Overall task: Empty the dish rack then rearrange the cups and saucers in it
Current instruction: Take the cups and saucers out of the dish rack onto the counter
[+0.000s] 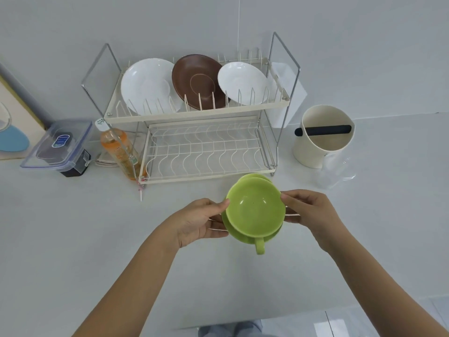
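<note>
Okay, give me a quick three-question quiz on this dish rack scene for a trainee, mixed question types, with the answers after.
1. True or false: the lower shelf of the dish rack holds cups.
2. How many saucers stand in the upper shelf?
3. Both hands hold the green cup. Its handle points: A) at the rack, B) at the person, C) left.

Key: 1 false, it is bare. 2 three: white saucer, brown saucer, smaller white saucer. 3 B. The left hand and right hand grip the sides of the stack.
</note>
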